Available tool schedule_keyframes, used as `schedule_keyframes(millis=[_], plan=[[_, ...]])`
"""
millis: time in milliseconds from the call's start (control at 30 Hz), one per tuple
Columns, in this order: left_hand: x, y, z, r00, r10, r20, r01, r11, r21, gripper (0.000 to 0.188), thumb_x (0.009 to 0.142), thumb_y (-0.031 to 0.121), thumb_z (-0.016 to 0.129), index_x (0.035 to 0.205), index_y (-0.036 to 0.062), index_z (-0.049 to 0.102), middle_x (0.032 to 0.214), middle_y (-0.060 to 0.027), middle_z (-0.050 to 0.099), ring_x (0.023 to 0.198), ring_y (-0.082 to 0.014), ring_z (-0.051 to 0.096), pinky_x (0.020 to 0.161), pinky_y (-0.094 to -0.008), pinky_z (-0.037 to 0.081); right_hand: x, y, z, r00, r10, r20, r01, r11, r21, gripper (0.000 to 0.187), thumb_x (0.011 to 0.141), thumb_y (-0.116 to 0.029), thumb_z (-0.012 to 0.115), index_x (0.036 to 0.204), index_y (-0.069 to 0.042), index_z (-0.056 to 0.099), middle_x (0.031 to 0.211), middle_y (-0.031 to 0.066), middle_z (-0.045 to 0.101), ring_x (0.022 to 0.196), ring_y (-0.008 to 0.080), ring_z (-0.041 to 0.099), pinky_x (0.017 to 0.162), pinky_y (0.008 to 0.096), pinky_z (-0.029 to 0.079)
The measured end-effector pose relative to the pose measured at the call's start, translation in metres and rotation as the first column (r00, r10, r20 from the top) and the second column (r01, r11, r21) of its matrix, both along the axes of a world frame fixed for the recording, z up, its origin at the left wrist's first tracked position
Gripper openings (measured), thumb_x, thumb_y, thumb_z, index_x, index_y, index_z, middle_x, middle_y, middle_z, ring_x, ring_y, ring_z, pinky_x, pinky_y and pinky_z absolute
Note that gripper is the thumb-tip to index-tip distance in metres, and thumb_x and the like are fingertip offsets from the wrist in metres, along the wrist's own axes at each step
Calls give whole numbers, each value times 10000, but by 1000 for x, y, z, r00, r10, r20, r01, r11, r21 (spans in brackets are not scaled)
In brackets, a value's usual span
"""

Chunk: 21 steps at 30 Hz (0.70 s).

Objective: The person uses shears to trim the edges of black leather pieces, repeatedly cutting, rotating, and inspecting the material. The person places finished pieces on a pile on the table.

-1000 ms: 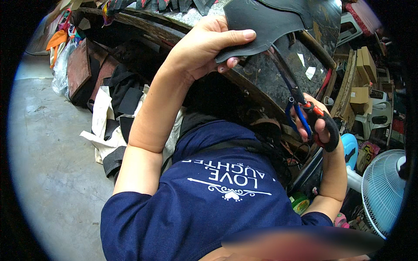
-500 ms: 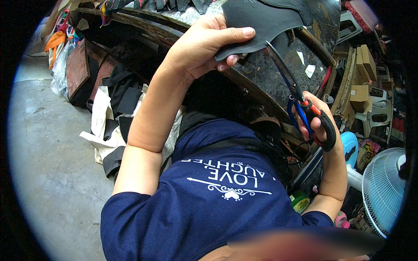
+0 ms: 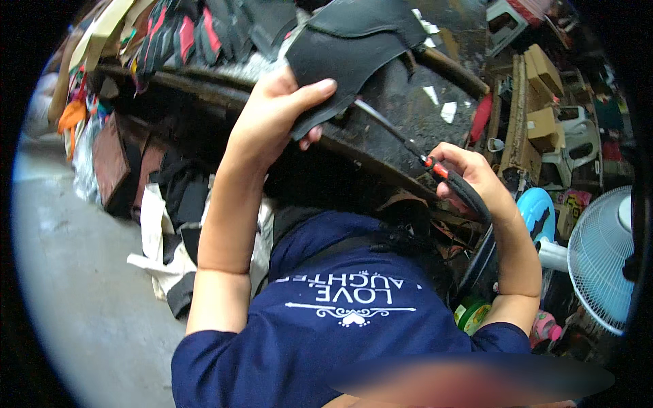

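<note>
My left hand point(image 3: 275, 109) pinches the lower left corner of a black leather piece point(image 3: 347, 58), thumb on top and fingers underneath. The piece has curved edges and a stitched seam across its upper part. In my right hand point(image 3: 466, 177) is a pair of scissors point(image 3: 391, 129) with black and red handles, my fingers wrapped round them. Seen edge-on, the blades point up and left, their tips at the leather's lower right edge close to my left thumb. Whether the blades are apart cannot be made out.
A dark, worn workbench point(image 3: 401, 102) lies beneath the leather, with white paper scraps point(image 3: 448, 111) and a wooden rod point(image 3: 452, 69) on it. Black and red pieces point(image 3: 187, 37) are heaped at the far left. A standing fan point(image 3: 602, 258) is at the right, near cardboard boxes point(image 3: 542, 129).
The scissors have turned edge-on and moved left and slightly down with my right hand. My left hand and the leather appear lower and further left, as the whole view has shifted.
</note>
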State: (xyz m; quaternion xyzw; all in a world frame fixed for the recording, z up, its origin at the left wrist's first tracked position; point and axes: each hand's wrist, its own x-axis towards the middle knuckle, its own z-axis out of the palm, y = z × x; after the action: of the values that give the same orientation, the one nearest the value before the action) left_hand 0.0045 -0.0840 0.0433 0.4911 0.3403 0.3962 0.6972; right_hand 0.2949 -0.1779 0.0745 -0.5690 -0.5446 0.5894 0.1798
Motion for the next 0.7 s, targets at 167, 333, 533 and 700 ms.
schedule_keyframes(millis=[167, 333, 533, 700], plan=[[-18, 2, 1, 991, 71, -110, -56, 989, 140, 389, 916, 159, 626, 1248, 0, 500, 865, -38, 644, 624, -86, 605, 485, -205, 472, 55, 31, 25, 990, 91, 112, -107, 983, 147, 295, 752, -191, 809, 951, -77, 623, 619, -82, 512, 518, 4, 435, 449, 206, 292], [-48, -18, 11, 987, -45, -153, 77, 975, 208, 307, 896, 82, 625, 1170, -23, 536, 912, -61, 648, 717, -113, 633, 573, -227, 505, 120, 87, 7, 926, -261, 272, 169, 932, 321, 155, 909, -218, 650, 910, -106, 543, 572, -56, 484, 373, 38, 401, 339, 204, 257], [-97, -42, 39, 927, -39, -372, 272, 755, 597, 266, 737, -106, 656, 996, -46, 662, 851, -90, 588, 639, -127, 590, 538, -228, 475, 152, 193, -42, 460, -464, 757, -39, 841, 539, 515, 763, -529, 676, 1060, -110, 698, 1019, 130, 701, 972, 277, 663, 841, 404, 496], [-140, -79, 70, 954, 194, -229, 17, 727, 686, 361, 619, -87, 719, 970, -71, 638, 840, -128, 636, 724, -157, 614, 655, -265, 493, 132, 223, -48, 330, -441, 835, -68, 871, 487, 529, 765, -535, 688, 1127, -150, 690, 1093, 131, 688, 1046, 300, 644, 886, 439, 491]])
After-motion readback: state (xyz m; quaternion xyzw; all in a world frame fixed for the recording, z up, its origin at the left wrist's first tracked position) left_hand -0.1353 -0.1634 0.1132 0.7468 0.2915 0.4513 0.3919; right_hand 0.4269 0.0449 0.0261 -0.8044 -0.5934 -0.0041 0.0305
